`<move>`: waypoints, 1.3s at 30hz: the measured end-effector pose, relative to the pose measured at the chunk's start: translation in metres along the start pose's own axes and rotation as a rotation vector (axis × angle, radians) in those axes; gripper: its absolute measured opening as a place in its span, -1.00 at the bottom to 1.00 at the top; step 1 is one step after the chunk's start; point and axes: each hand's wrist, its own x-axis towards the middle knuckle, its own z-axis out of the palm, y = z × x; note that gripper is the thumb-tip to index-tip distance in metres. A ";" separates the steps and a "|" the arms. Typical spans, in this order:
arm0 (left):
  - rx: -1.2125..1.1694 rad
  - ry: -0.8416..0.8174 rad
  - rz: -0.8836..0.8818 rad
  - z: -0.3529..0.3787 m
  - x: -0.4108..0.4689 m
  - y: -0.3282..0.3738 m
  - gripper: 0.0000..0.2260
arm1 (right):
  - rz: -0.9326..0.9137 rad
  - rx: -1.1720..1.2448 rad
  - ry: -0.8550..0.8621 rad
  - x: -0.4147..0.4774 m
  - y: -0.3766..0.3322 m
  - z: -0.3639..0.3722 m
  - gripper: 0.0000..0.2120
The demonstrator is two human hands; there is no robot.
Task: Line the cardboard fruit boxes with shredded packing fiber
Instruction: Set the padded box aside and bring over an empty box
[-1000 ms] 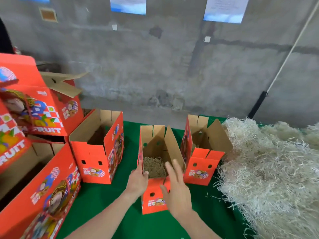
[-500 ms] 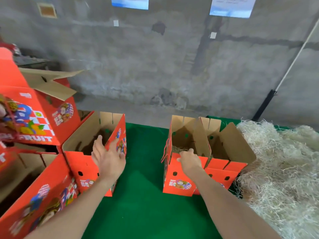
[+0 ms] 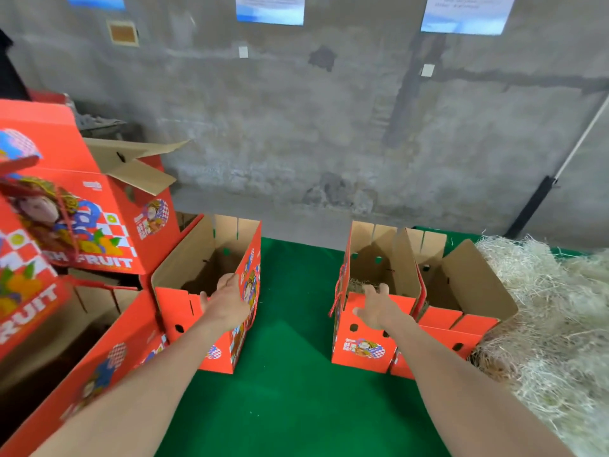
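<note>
- The right hand's (image 3: 379, 308) fingers (image 3: 382, 287) are spreading wide and fairly straight, tips reaching over the near top edge of the lined box (image 3: 362, 341), thumb sticking out to the side. They are holding nothing.
- A thin layer of shredded packing fiber (image 3: 356, 285) is showing low inside the lined box, just past those fingertips.
- The left hand's (image 3: 227, 305) fingers (image 3: 226, 279) are stretching forward, loosely extended, over the near right corner of the empty box (image 3: 174, 311). I cannot tell whether they are pressing on the rim, and they are gripping nothing I can see.
- The empty box is standing well to the left of the lined box, open at the top with its brown inside bare.
- A third box (image 3: 461, 321) is standing pressed against the right side of the lined box, flaps up. What lies on its floor is hard to make out.
- A red cord (image 3: 336, 300) is hanging down the left wall of the lined box.
- Both bare forearms are stretching out from the near edge, one towards each box.
- The big pale pile of fiber (image 3: 543, 324) is lying further right of the lined box, touching the third box.
- Green cloth (image 3: 290, 374) is covering the table between the lined box and the empty one.
- Large printed fruit cartons (image 3: 82, 225) are leaning in a stack far left of the lined box, beyond the empty one.
- A grey concrete wall (image 3: 329, 127) is rising behind the lined box.
</note>
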 end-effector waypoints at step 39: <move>0.506 -0.443 0.690 0.062 -0.292 0.057 -0.80 | -0.244 0.009 -0.509 -0.302 0.144 0.011 -0.80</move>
